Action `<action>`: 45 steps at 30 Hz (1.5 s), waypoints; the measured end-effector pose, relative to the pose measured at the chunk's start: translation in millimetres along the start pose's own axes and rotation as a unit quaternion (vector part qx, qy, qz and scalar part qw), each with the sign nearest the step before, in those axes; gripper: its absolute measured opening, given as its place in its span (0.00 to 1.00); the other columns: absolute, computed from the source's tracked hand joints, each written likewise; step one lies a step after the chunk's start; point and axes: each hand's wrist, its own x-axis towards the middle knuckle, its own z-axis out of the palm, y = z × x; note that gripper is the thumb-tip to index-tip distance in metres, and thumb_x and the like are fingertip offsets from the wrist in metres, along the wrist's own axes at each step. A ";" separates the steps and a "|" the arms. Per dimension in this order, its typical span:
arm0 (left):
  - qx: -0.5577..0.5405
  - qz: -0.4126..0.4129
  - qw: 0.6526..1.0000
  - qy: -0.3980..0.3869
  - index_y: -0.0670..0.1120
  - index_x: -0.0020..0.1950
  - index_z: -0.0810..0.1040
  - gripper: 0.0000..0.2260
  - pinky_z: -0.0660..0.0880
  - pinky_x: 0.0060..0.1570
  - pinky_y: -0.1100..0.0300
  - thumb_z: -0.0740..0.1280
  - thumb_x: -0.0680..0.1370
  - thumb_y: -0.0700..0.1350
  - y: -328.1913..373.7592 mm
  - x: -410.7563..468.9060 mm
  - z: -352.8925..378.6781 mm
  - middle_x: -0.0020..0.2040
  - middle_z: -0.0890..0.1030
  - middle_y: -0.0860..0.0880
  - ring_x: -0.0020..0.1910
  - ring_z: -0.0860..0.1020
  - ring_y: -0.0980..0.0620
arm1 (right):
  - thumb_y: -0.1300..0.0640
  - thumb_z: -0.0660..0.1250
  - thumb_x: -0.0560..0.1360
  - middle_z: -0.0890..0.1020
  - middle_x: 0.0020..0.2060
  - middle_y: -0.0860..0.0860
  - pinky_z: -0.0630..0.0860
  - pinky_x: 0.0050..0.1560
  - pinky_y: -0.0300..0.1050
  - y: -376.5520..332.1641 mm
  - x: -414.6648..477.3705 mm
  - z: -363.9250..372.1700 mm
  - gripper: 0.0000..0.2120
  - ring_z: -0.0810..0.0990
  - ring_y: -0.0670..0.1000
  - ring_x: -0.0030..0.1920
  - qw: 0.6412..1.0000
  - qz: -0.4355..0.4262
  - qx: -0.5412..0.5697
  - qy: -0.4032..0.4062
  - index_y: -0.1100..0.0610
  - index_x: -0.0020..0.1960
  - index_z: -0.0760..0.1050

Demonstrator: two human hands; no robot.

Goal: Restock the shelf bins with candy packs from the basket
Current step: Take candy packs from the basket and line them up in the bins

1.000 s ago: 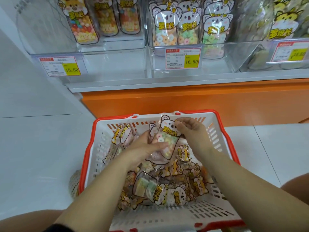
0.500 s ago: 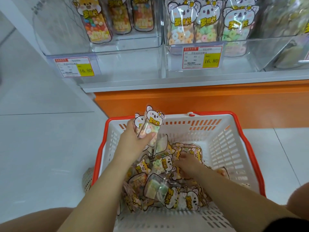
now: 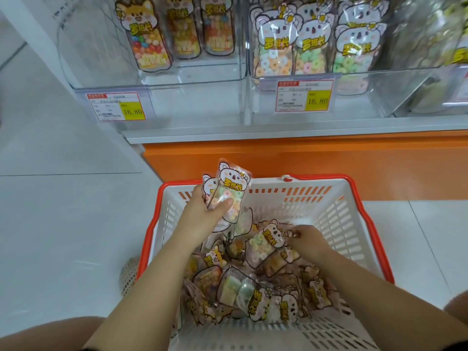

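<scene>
A white basket with an orange rim (image 3: 336,224) sits on the floor, holding several candy packs. My left hand (image 3: 202,211) grips two koala packs of pastel ring candy (image 3: 231,188) upright above the basket's far left corner. My right hand (image 3: 304,239) is down in the pile, its fingers pinching the top edge of another koala ring-candy pack (image 3: 263,245). Above, a clear shelf bin (image 3: 379,97) holds upright koala ring-candy packs (image 3: 311,44). The bin to its left (image 3: 190,97) holds fox packs of jelly beans (image 3: 147,41).
Price tags reading 16.80 (image 3: 304,96) hang on the bin fronts. An orange shelf base (image 3: 304,160) stands behind the basket. White tiled floor (image 3: 63,236) lies to the left and right. My knees show at the bottom corners.
My left hand lifted the koala packs up and left out of the pile. My right hand let go of them, dropped into the basket and took hold of another koala pack.
</scene>
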 end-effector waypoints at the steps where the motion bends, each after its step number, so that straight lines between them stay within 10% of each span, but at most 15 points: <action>1: -0.003 0.002 1.000 -0.005 0.47 0.82 0.52 0.40 0.61 0.64 0.61 0.70 0.78 0.57 3.2 -0.4 2.3 0.78 0.65 0.50 0.75 0.66 0.49 | 0.60 0.65 0.79 0.69 0.21 0.45 0.61 0.26 0.39 6.1 -3.7 -12.3 0.12 0.63 0.48 0.25 1.000 -0.005 -0.001 0.002 0.47 0.40 0.76; 7: -0.002 0.025 0.999 -0.039 0.49 0.80 0.58 0.37 0.65 0.63 0.58 0.70 0.77 0.59 17.6 -14.1 15.1 0.75 0.70 0.51 0.68 0.71 0.53 | 0.54 0.59 0.84 0.66 0.27 0.51 0.63 0.33 0.44 25.1 -33.0 -47.9 0.20 0.64 0.50 0.28 0.997 -0.060 -0.036 0.029 0.58 0.34 0.64; 19: -0.102 -0.018 0.993 -0.065 0.53 0.67 0.66 0.20 0.73 0.59 0.49 0.67 0.78 0.52 31.7 -56.5 -17.8 0.65 0.76 0.45 0.51 0.76 0.51 | 0.49 0.56 0.84 0.71 0.33 0.44 0.61 0.33 0.38 -75.0 -118.1 -138.7 0.17 0.67 0.41 0.33 0.933 -0.263 -0.244 0.023 0.48 0.37 0.67; 23: -0.157 0.024 0.984 -0.081 0.54 0.81 0.53 0.39 0.73 0.66 0.46 0.72 0.76 0.53 51.7 -80.1 -25.6 0.73 0.68 0.50 0.62 0.75 0.49 | 0.48 0.56 0.84 0.72 0.33 0.46 0.64 0.35 0.43 -108.5 -154.9 -182.1 0.16 0.69 0.45 0.34 0.906 -0.326 -0.266 0.052 0.51 0.39 0.68; 29: -0.277 0.050 0.945 -0.166 0.42 0.64 0.70 0.14 0.77 0.32 0.59 0.67 0.80 0.34 89.0 -106.5 -25.3 0.51 0.82 0.41 0.38 0.82 0.48 | 0.49 0.60 0.83 0.67 0.28 0.43 0.64 0.34 0.40 -126.2 -179.7 -209.1 0.17 0.64 0.44 0.28 0.929 -0.330 -0.165 -0.006 0.54 0.37 0.68; 37: -0.275 0.104 0.936 -0.195 0.48 0.66 0.71 0.26 0.79 0.45 0.58 0.74 0.70 0.48 132.1 -115.7 -17.8 0.53 0.83 0.41 0.59 0.80 0.37 | 0.49 0.65 0.80 0.72 0.30 0.49 0.65 0.28 0.32 -128.9 -175.1 -202.3 0.19 0.67 0.42 0.25 0.934 -0.332 -0.080 0.108 0.66 0.43 0.75; 41: -0.226 0.135 0.948 -0.176 0.48 0.66 0.73 0.24 0.76 0.33 0.67 0.76 0.72 0.40 162.9 -111.7 -8.7 0.54 0.85 0.49 0.43 0.85 0.56 | 0.48 0.66 0.80 0.68 0.22 0.45 0.62 0.27 0.36 -137.4 -178.4 -213.7 0.23 0.64 0.43 0.23 0.920 -0.348 -0.050 0.171 0.62 0.33 0.67; 45: -0.261 0.138 0.943 -0.151 0.45 0.62 0.73 0.18 0.76 0.28 0.62 0.72 0.76 0.35 182.9 -101.5 -16.8 0.42 0.86 0.49 0.33 0.83 0.52 | 0.46 0.69 0.77 0.67 0.22 0.44 0.62 0.27 0.34 -143.5 -178.8 -232.9 0.22 0.62 0.43 0.22 0.918 -0.349 0.051 0.182 0.59 0.33 0.68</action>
